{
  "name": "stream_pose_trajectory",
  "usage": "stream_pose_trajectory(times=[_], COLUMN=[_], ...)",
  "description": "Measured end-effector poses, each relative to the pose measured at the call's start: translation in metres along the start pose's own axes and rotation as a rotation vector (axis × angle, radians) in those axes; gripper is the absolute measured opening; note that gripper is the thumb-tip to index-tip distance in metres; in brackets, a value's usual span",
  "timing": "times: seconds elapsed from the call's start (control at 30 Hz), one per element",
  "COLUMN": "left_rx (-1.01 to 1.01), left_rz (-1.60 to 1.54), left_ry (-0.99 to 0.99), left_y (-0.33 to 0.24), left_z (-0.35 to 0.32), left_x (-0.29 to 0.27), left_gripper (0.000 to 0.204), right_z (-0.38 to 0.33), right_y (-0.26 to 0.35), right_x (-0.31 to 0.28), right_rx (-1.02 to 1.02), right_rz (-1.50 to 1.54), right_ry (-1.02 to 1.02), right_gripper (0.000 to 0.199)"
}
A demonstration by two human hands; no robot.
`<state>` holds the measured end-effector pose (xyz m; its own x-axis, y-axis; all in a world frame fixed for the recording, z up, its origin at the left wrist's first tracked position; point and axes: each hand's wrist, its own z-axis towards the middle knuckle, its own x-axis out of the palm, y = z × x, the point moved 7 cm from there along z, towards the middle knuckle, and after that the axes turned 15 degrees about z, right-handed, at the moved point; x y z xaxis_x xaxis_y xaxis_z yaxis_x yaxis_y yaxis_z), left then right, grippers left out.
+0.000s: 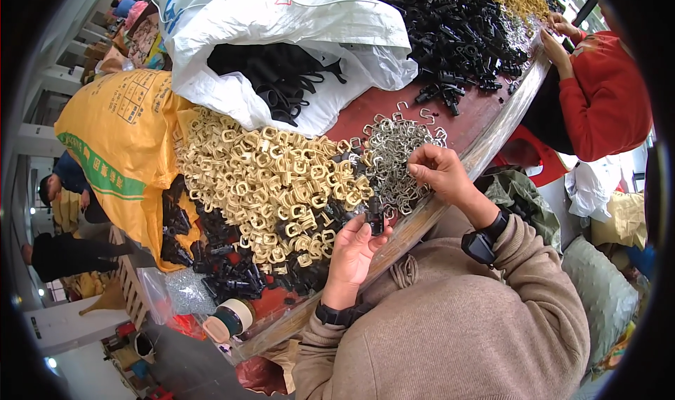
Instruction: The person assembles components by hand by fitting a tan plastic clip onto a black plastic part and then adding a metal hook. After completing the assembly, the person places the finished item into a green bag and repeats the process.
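My left hand (354, 252) is closed on a small black plastic part (375, 218), held upright between thumb and fingers at the near edge of the table. My right hand (444, 175) is raised over the right side of a heap of bent silver wire hooks (395, 157). Its thumb and forefinger are pinched together; whatever may be between them is too small to make out. Just left of the hooks spreads a large heap of cream-coloured plastic buckles (260, 182). More black plastic parts (235, 277) lie along its lower left side.
A white woven sack (281, 20) with black straps inside lies open behind the buckles. At the left stands a yellow sack (126, 119). Black parts (457, 27) are heaped at the back, near a person in red (608, 94). A tape roll (234, 315) lies at the table's left end.
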<state>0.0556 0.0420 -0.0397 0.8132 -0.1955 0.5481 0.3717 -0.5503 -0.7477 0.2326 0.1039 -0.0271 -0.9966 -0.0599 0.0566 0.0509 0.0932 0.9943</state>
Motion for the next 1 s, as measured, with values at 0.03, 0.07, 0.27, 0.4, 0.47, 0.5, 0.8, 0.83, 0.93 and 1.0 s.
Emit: stream_pose_trajectory(times=[0.03,0.07,0.27,0.4,0.47,0.5,0.8,0.83,0.93,1.0], left_rx=[0.003,0.007,0.014,0.01,0.0,-0.004,0.039,0.041,0.044,0.067], left_rz=[-0.006,-0.012,-0.01,-0.011,-0.016,-0.019,-0.008,-0.013,-0.023,-0.032], left_ry=[0.003,0.005,-0.002,0.001,-0.007,-0.014,-0.021,-0.015,-0.007,-0.004], left_y=[0.001,0.003,0.003,0.002,0.001,0.001,-0.001,-0.001,-0.001,-0.002], left_z=[0.001,0.002,0.003,0.003,0.003,0.002,0.004,0.005,0.006,0.006], left_x=[0.0,-0.001,-0.004,-0.002,-0.001,-0.001,-0.005,-0.004,-0.004,-0.003], left_gripper=[0.029,0.03,0.031,0.031,0.028,0.027,0.03,0.03,0.03,0.029], right_z=[0.0,-0.001,-0.01,-0.008,-0.007,-0.006,-0.002,-0.005,-0.011,-0.015], right_y=[-0.008,-0.007,0.016,0.01,0.012,0.017,0.01,0.004,0.0,-0.002], right_x=[0.001,0.0,0.02,0.021,0.022,0.02,0.017,0.023,0.03,0.035], right_rx=[0.099,0.1,-0.444,-0.449,-0.457,-0.438,0.029,0.141,0.208,0.242], right_rz=[0.135,0.133,-0.903,-0.943,-0.933,-0.773,0.183,0.398,0.435,0.454], right_ry=[0.001,0.001,0.168,0.18,0.171,0.146,0.146,0.202,0.259,0.287], right_gripper=[0.016,0.016,0.015,0.014,0.013,0.012,0.011,0.011,0.011,0.01])
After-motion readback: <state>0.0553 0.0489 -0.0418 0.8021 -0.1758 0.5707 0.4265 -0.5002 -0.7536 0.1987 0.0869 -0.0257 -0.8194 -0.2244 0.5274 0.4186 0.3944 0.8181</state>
